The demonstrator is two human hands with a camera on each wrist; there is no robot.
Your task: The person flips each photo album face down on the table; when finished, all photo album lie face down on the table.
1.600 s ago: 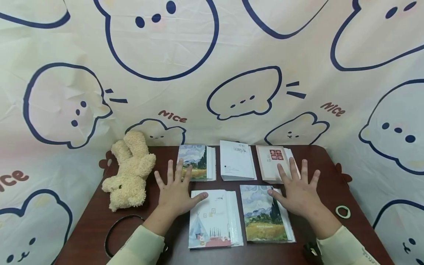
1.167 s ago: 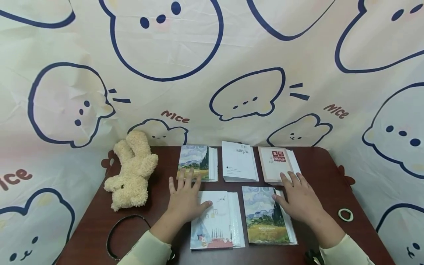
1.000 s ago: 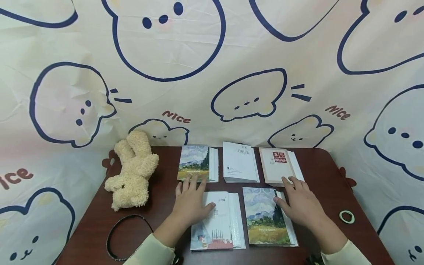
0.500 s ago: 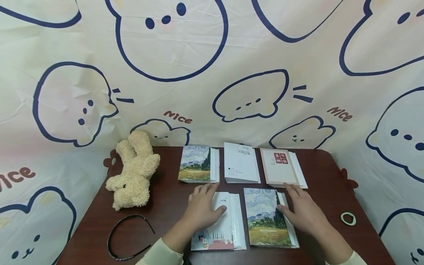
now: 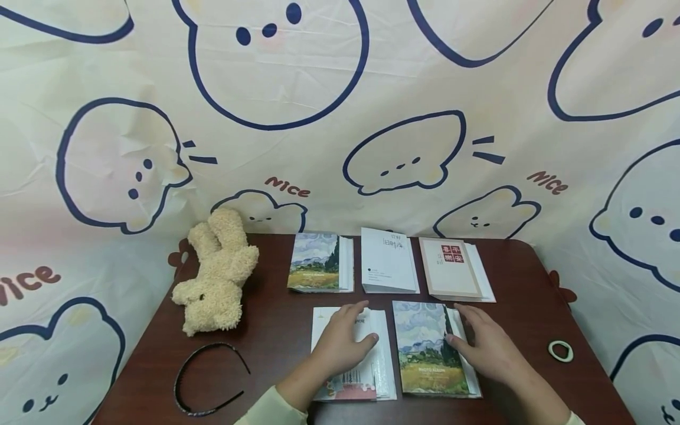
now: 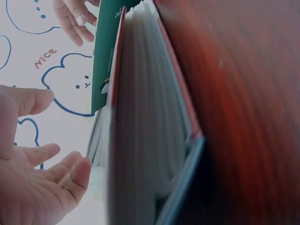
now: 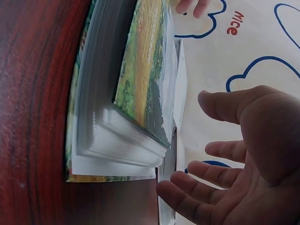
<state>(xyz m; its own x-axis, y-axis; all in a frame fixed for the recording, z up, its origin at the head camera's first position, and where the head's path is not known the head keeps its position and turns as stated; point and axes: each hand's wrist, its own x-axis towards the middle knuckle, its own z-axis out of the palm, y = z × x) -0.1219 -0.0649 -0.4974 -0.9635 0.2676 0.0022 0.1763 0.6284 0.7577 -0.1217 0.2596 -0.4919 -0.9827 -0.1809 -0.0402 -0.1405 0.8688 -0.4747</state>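
Over the front-left photo album (image 5: 350,392), white with a pink and blue drawing, hovers my left hand (image 5: 342,342), fingers loosely bent and holding nothing. The left wrist view has this hand (image 6: 44,173) above the thick block of pages (image 6: 145,93). To its right lies an album with a painted landscape cover (image 5: 422,348). My right hand (image 5: 486,342) is at that album's right side, its thumb overlapping the cover in the head view. In the right wrist view a gap separates the relaxed fingers of my right hand (image 7: 229,164) from the landscape album (image 7: 150,70).
Behind stand a smaller landscape album (image 5: 313,262), a white album (image 5: 388,265) and a beige one with red squares (image 5: 448,271). A plush toy (image 5: 218,277) and black headband (image 5: 180,383) lie left, a pale green ring (image 5: 561,351) right, on the brown table (image 5: 276,366).
Both hands have come down from a wide-spread pose, and their fingers have relaxed. My left hand has moved right over the front-left album; my right has drawn slightly nearer me. The albums lie unchanged.
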